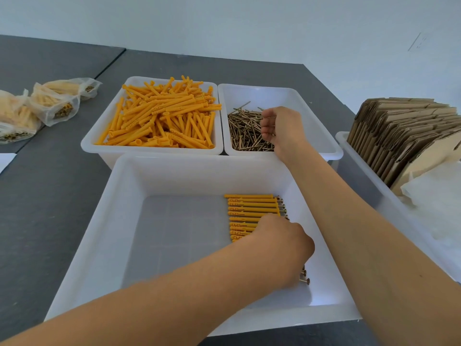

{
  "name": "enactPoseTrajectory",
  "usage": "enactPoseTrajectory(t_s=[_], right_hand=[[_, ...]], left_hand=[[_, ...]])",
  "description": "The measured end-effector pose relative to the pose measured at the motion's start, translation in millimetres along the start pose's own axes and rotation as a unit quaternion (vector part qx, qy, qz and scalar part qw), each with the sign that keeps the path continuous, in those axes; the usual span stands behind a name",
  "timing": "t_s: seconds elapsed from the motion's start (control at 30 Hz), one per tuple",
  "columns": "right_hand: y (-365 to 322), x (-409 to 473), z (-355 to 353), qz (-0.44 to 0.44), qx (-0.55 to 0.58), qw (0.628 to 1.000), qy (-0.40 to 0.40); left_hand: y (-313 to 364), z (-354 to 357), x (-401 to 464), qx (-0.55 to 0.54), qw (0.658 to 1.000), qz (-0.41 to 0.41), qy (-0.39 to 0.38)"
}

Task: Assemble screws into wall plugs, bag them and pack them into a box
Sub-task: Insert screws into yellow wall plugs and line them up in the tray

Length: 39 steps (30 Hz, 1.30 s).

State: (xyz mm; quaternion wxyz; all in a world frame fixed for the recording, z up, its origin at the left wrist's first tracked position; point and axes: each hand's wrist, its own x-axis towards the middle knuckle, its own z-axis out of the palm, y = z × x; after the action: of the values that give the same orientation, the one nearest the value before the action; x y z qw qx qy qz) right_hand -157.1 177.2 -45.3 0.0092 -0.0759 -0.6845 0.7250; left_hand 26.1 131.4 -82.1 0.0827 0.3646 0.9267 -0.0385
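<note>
Right hand (279,128) is curled on screws (245,132) in the far right bin. Left hand (282,242) is laid on the assembled plugs (249,208), grip not discernible; their long axes run left-right.

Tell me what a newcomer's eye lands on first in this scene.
The heap of orange wall plugs in the far-left white bin grabs attention first, beside the bin of brown screws where the right hand pinches a few. Nearer, the left hand rests on a neat row of assembled plugs in the big front bin.
</note>
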Motion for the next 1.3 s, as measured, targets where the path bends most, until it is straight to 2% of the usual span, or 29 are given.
enactPoseTrajectory(t_s=[0.07,0.13,0.2,0.3,0.37,0.4,0.47,0.53,0.6,0.67,0.7,0.77,0.93,1.03,1.1,1.17,1.3], right_hand=[[5,3,1,-0.051,-0.104,0.993,0.009],[13,5,2,-0.123,-0.250,0.960,0.001],[17,7,6,-0.161,-0.392,0.905,-0.045],[15,9,14,-0.103,-0.589,0.787,-0.152],[12,6,18,-0.074,-0.656,0.728,-0.186],[12,4,19,-0.074,-0.658,0.727,-0.183],[12,-3,18,-0.071,-0.641,0.748,-0.157],[11,-8,16,-0.059,-0.640,0.753,-0.139],[10,-10,16,-0.044,-0.648,0.749,-0.133],[8,-13,15,-0.039,-0.650,0.749,-0.127],[7,-13,15,-0.037,-0.651,0.748,-0.124],[7,-15,14,-0.038,-0.654,0.747,-0.117],[11,-17,14,-0.076,-0.633,0.768,-0.058],[15,-17,14,-0.111,-0.598,0.794,-0.019],[17,-16,14,-0.158,-0.559,0.814,0.010],[19,-18,14,-0.214,-0.533,0.818,0.037],[17,-22,16,-0.305,-0.471,0.826,0.054]], left_hand=[[-11,-6,3,-0.065,0.997,-0.025,-0.018],[-24,-18,8,-0.078,0.996,-0.042,-0.010],[-48,-32,10,-0.110,0.990,-0.073,0.060],[-88,-45,3,-0.112,0.961,-0.147,0.208],[-110,-45,-3,-0.112,0.928,-0.200,0.292],[-119,-45,-6,-0.116,0.910,-0.222,0.330],[-134,-42,-11,-0.103,0.871,-0.269,0.398],[-148,-35,-16,-0.075,0.840,-0.322,0.430],[-159,-27,-19,-0.046,0.825,-0.404,0.393],[-166,-21,-21,-0.039,0.813,-0.504,0.289],[-168,-20,-21,-0.055,0.806,-0.538,0.243],[-170,-18,-20,-0.078,0.798,-0.563,0.201],[-174,-15,-18,-0.083,0.799,-0.560,0.203],[-173,-12,-18,-0.080,0.792,-0.548,0.258],[-171,-11,-17,-0.056,0.793,-0.505,0.335],[-167,-9,-14,-0.035,0.807,-0.433,0.399],[-163,-6,-9,-0.057,0.829,-0.315,0.459]])
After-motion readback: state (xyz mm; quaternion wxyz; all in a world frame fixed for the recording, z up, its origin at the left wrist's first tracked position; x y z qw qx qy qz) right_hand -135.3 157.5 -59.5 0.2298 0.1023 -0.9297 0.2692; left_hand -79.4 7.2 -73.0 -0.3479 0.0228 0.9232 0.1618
